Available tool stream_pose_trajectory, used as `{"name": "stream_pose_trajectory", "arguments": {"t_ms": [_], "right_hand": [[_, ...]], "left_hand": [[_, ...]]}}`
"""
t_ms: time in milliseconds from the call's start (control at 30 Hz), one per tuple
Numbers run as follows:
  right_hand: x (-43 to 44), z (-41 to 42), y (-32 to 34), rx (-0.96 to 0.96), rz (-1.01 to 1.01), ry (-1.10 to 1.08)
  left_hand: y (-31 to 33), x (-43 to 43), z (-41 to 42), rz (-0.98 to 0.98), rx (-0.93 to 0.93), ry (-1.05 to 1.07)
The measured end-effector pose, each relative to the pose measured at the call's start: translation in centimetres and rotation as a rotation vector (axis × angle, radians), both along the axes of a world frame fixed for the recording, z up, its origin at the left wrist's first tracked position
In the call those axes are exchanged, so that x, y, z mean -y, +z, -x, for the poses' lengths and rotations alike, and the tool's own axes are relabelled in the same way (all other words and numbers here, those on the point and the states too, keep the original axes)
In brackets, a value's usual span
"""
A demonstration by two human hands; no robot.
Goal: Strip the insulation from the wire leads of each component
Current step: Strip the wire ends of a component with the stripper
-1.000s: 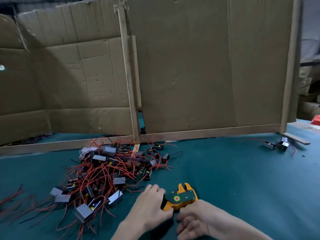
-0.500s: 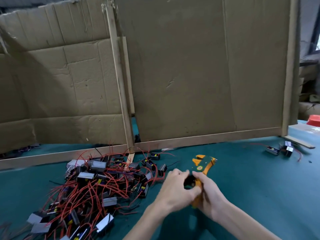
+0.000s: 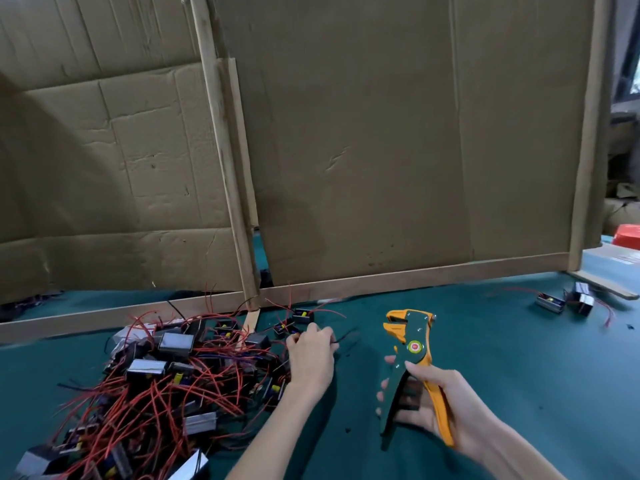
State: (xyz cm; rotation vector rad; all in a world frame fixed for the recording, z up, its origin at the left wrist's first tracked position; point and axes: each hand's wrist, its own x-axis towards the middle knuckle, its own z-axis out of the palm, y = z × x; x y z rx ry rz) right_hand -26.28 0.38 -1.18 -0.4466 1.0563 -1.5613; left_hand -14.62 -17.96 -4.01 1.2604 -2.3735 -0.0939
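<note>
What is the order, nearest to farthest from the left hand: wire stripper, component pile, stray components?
1. component pile, right at the left hand, to its left.
2. wire stripper, to its right, in the right hand.
3. stray components, far right on the table.

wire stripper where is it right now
In the head view the wire stripper is right of centre, gripped head-up in the right hand, with the left hand and the pile of red-wired components to its left.
</note>
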Motion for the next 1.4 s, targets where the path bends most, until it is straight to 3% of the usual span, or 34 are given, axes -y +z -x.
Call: {"name": "stream_pose_trajectory", "arguments": {"t_ms": [133,233,333,500,733,1000,1400], "right_hand": [[-0.5,-0.3,-0.3,-0.01,0.02,0.061],[-0.9,-1.0,-0.4,0.012,0.047,0.131],[-1.1,-2.1,-0.4,0.008,0.056,0.214],[-0.8,-3.6,-1.0,-0.009,0.018,0.254],[-1.8,-3.4,-0.9,-0.183,0.097,0.365],[-2.2,-4.2,-0.3,-0.204,0.091,0.377],[-2.5,-4.4,-0.3,-0.258,0.102,0.355]], "left_hand": [[2.2,-1.4,-2.5,-0.157,-0.477,-0.052],[4.3,-2.7,-5.2,-0.383,-0.826,-0.28],[5.6,-3.9,-7.2,-0.511,-0.975,-0.449],[6.2,-4.4,-8.7,-0.645,-1.003,-0.481],[6.4,-4.4,-10.0,-0.777,-1.003,-0.498],[6.7,-4.8,-10.0,-0.9,-1.087,-0.519],[7.5,-6.3,-9.4,-0.733,-0.944,-0.439]]}}
